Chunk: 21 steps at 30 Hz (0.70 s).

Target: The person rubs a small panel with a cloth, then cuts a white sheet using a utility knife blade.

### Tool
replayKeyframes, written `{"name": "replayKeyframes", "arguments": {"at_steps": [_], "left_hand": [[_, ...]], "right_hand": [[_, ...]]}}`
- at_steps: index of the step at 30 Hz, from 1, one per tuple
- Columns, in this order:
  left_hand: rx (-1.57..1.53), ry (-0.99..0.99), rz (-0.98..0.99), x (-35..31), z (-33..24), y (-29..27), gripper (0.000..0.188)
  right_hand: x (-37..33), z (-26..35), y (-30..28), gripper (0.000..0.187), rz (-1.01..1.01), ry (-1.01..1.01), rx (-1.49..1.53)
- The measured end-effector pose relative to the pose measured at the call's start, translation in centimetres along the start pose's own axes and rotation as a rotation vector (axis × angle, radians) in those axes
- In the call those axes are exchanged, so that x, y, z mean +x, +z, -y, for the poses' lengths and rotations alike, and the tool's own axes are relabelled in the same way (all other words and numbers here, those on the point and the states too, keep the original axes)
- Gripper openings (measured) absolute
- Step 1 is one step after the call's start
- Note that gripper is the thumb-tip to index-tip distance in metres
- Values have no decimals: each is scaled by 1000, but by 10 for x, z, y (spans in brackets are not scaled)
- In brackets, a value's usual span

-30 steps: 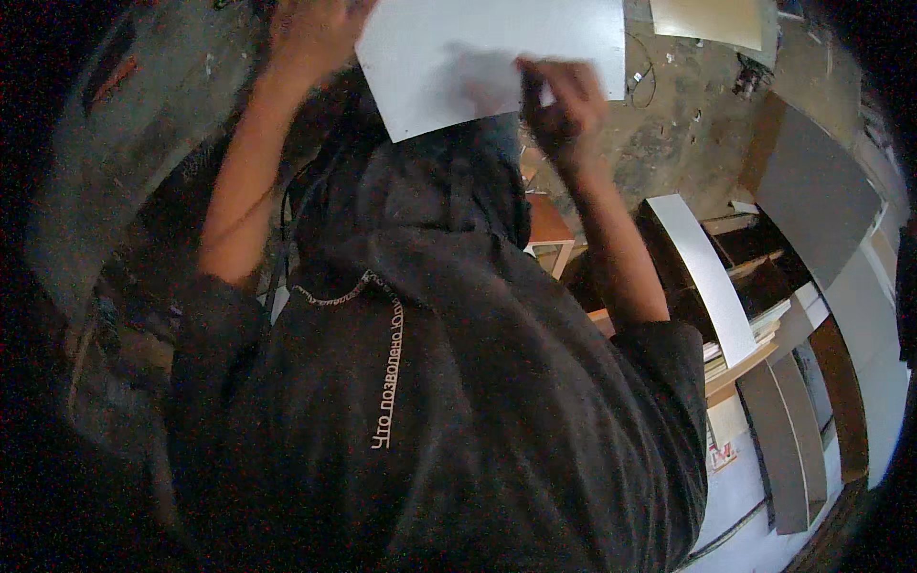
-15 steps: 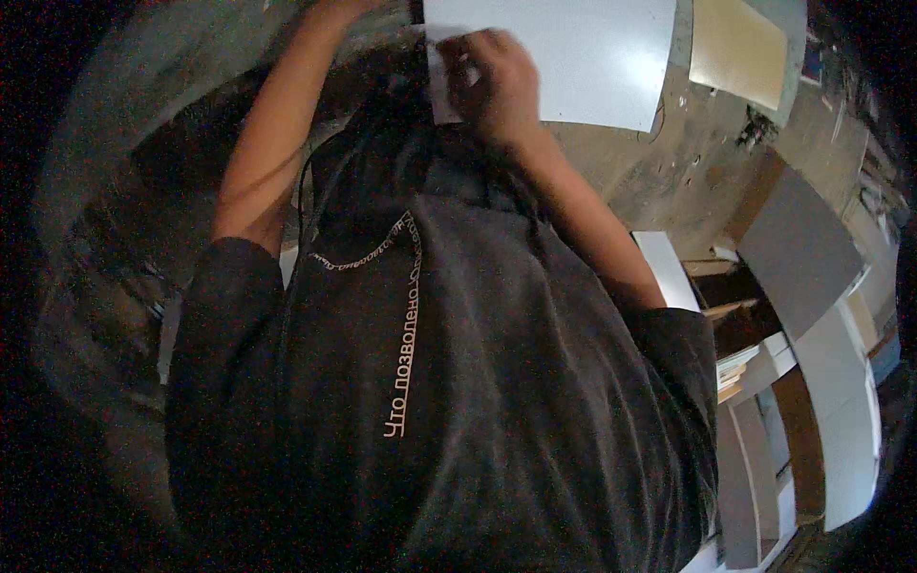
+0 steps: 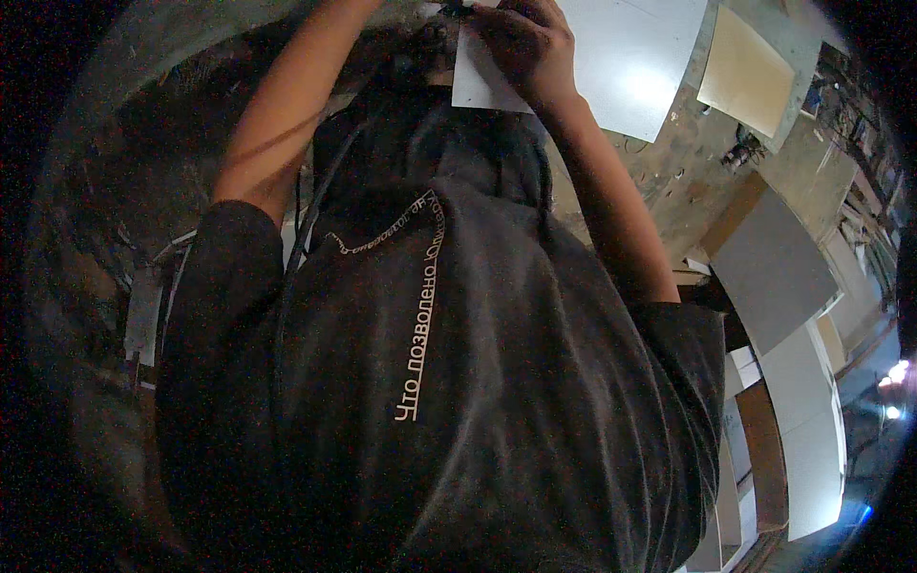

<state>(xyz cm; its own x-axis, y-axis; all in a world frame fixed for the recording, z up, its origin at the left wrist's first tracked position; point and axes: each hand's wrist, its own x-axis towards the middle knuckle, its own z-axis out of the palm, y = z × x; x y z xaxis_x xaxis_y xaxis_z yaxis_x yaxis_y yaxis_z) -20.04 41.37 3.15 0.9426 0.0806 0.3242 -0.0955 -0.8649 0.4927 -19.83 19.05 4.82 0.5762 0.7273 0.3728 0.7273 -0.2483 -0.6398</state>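
My right hand (image 3: 537, 43) is over the left part of a white flat panel (image 3: 626, 72) at the top of the view. Its fingers are bent together, with the tips by a small dark thing (image 3: 458, 11) at the panel's left edge. What they hold is too dark and small to make out. My left forearm (image 3: 296, 105) reaches up past the top edge, so the left hand itself is out of sight.
Right of the white panel lies a cream-coloured sheet (image 3: 750, 72) on a worn, stained surface. Grey and white boards (image 3: 774, 267) stand at my right side, with a brown board edge (image 3: 764, 458) below them. Bright lights show at the far right.
My right hand has moved up and a little right. The white panel sits further right in view and looks tilted. My left hand has slipped out past the top edge.
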Motion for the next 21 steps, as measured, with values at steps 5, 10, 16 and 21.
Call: {"name": "replayKeyframes", "arguments": {"at_steps": [5,10,16,21], "left_hand": [[63,17,-36,-3,5,3,64],[51,25,-64,-5,2,5,63],[72,47,-66,-2,14,9,63],[70,46,-62,-1,5,1,63]], "right_hand": [[1,7,5,9,37,-12,25],[0,9,12,7,-81,10,-33],[-12,5,20,12,79,-21,25],[-21,-4,9,18,168,-96,-38]]}}
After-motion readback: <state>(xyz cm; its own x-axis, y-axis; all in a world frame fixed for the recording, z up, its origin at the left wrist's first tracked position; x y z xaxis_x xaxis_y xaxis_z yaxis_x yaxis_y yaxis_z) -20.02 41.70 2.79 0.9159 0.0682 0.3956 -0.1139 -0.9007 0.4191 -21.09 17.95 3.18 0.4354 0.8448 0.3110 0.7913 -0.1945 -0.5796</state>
